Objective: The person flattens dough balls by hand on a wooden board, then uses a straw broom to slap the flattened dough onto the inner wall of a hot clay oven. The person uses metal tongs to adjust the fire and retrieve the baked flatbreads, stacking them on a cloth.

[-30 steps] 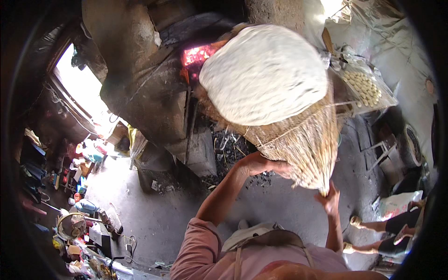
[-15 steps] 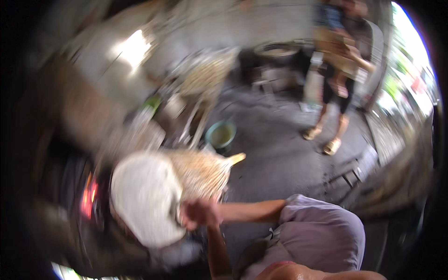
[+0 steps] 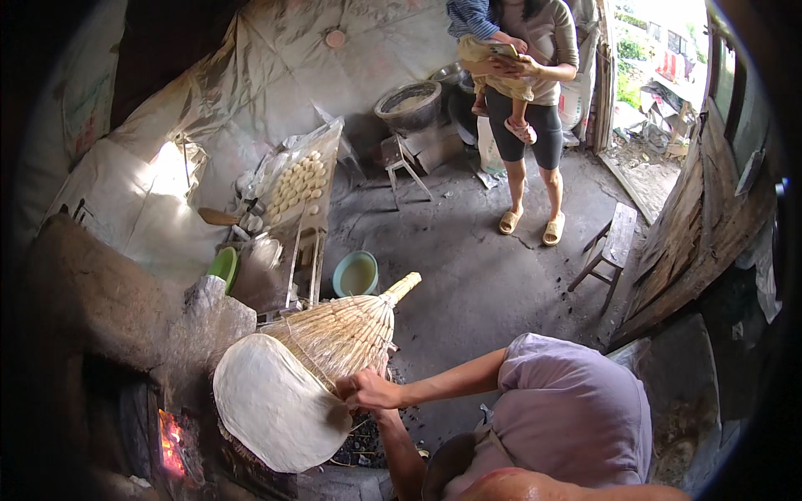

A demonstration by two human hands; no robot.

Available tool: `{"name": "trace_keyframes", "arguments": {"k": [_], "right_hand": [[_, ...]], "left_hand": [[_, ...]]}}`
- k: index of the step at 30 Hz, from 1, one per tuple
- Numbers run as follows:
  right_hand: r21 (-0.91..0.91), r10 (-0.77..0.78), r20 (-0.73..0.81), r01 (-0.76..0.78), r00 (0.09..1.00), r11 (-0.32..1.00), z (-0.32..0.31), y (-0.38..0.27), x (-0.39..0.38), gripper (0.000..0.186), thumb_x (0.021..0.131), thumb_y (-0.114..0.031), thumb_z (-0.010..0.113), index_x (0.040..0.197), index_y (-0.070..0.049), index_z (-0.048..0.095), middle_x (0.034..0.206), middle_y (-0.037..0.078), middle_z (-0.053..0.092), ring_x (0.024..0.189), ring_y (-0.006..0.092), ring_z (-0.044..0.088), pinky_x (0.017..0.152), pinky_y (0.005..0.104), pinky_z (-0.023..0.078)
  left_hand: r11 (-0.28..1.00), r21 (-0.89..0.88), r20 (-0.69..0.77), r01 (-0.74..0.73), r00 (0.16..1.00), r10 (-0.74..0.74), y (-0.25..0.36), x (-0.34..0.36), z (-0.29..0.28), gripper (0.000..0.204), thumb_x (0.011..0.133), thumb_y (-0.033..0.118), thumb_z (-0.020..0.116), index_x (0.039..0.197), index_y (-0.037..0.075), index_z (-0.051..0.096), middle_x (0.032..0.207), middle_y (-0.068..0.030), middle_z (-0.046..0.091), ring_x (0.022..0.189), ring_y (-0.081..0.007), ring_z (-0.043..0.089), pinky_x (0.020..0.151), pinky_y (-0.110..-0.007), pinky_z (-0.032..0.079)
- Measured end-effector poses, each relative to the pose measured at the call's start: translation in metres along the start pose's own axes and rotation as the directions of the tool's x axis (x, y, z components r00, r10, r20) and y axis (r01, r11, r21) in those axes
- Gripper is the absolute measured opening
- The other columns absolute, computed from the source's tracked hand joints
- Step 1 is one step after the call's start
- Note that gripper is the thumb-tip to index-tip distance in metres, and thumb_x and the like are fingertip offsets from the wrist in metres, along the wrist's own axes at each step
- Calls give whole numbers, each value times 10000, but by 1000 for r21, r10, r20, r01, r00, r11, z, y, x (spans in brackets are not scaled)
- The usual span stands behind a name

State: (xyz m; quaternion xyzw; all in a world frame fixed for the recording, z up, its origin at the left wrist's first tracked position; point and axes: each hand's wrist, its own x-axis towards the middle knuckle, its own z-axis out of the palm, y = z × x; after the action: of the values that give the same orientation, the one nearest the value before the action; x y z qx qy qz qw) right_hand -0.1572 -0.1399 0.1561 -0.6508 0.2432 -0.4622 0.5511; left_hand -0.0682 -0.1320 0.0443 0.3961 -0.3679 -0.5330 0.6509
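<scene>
A pale, round, flat sheet of dough (image 3: pixel 280 405) lies at lower left, overlapping the bristles of a straw broom (image 3: pixel 338 330). The broom's bound handle points up and to the right. My right hand (image 3: pixel 369 391) reaches across with bent, closed fingers at the dough's right edge, beside the bristles. Whatever those fingers may pinch is too small to make out. From the lower edge rises my left forearm (image 3: pixel 401 455). It passes behind my right hand, which covers most of my left hand, so its fingers and grip are hidden.
A fire (image 3: pixel 171 442) glows in the earthen stove left of the dough. Beyond stand a teal basin (image 3: pixel 355 274) and a board (image 3: pixel 322 175) bearing several dough rounds. Someone holding a child and a phone (image 3: pixel 504 51) stands near a wooden stool (image 3: pixel 614 238).
The view has turned and steadied from a blur. My right hand's fingers, blurred and looser before, are now bent closed at the dough's edge. The other person's feet appear in the same place.
</scene>
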Motion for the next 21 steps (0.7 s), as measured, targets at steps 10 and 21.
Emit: {"name": "trace_keyframes", "arguments": {"k": [10, 21], "right_hand": [[-186, -53, -128, 28, 990, 982, -17, -20, 25, 127, 712, -147, 522, 778, -41, 547, 642, 48, 546, 550, 153, 540, 512, 291, 420], [-13, 148, -109, -150, 983, 989, -26, -9, 26, 250, 660, -67, 532, 885, 14, 603, 728, 113, 623, 601, 146, 580, 564, 276, 473]], "left_hand": [[999, -27, 5, -20, 1000, 20, -2, -4, -2, 559, 856, 286, 487, 1324, 86, 255, 1328, -74, 298, 1229, -204, 282, 1023, -365, 231], [991, -26, -59, 128, 990, -129, 14, -38, -18, 553, 812, 46, 541, 1309, 62, 298, 1303, -48, 341, 1176, -216, 349, 994, -413, 280]]}}
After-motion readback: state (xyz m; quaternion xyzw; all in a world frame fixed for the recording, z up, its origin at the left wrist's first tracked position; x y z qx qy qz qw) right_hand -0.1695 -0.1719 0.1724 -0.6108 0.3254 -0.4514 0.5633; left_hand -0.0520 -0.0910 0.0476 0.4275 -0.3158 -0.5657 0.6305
